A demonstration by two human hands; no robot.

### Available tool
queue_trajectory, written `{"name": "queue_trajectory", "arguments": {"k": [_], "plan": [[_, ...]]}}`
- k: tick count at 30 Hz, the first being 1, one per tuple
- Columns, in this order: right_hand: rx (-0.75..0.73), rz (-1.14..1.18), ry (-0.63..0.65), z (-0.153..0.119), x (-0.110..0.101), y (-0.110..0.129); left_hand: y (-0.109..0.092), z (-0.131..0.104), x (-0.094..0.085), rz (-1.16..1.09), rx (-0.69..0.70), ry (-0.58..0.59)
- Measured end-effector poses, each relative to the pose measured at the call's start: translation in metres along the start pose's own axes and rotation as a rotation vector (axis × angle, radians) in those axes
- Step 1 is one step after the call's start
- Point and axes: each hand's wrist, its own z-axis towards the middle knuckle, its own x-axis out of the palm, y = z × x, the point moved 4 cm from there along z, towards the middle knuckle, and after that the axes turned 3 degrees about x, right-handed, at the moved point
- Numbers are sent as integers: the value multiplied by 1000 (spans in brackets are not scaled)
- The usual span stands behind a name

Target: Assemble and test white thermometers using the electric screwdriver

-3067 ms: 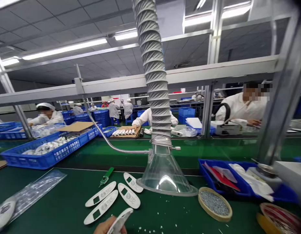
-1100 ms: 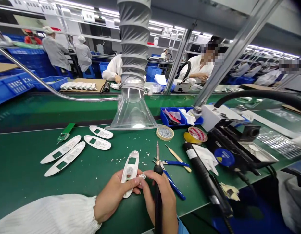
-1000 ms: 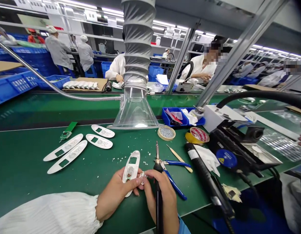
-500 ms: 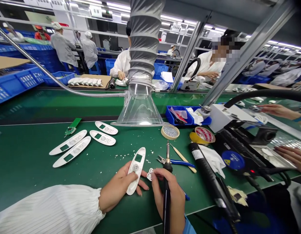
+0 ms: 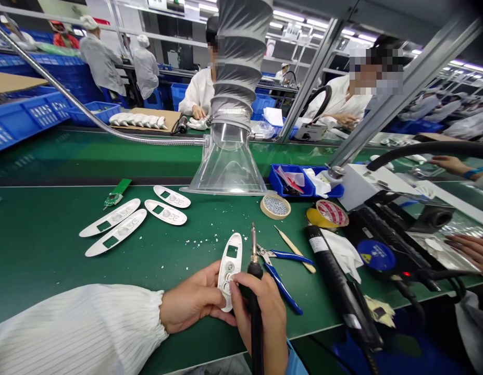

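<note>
My left hand (image 5: 198,299) is closed around the lower end of a long white oval plastic cover (image 5: 232,256), which has a square window near its top. My right hand (image 5: 264,307) grips a soldering iron (image 5: 254,271) by its black handle, the tip pointing up and away. Its thumb and fingertips also press a small white plastic piece (image 5: 226,281) against the cover, below the round recess; the fingertips partly hide it. Blue-handled cutters (image 5: 280,278) lie open on the green mat just right of the iron.
Several similar white covers (image 5: 122,232) and a green circuit board (image 5: 118,192) lie at the left. A clear extraction hood (image 5: 227,172) hangs ahead. A tub of grey pellets (image 5: 275,204), a wooden-handled pick (image 5: 296,250) and a black iron holder (image 5: 338,281) stand right. A co-worker's hand (image 5: 470,250) rests far right.
My right hand has brought the small white piece left onto the cover. My left thumb has slid down to the cover's lower end. The iron has shifted left, uncovering more of the cutters.
</note>
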Motion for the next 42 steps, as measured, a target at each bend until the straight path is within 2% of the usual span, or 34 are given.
{"name": "queue_trajectory", "arguments": {"k": [9, 17, 24, 27, 33, 42], "plan": [[-46, 12, 73, 1, 3, -1, 1, 1, 0, 39, 16, -19], [-15, 28, 116, -6, 7, -5, 4, 2, -1, 38, 14, -70], [18, 30, 106, -6, 6, 0, 3, 1, -2, 55, 13, -136], [18, 5, 52, -6, 3, 0, 4, 1, -3, 74, 21, -158], [157, 25, -146, -14, -5, -6, 5, 0, -6, 107, 50, -185], [329, 176, -80, -8, 7, -4, 6, -3, -8, 289, 166, -112]]}}
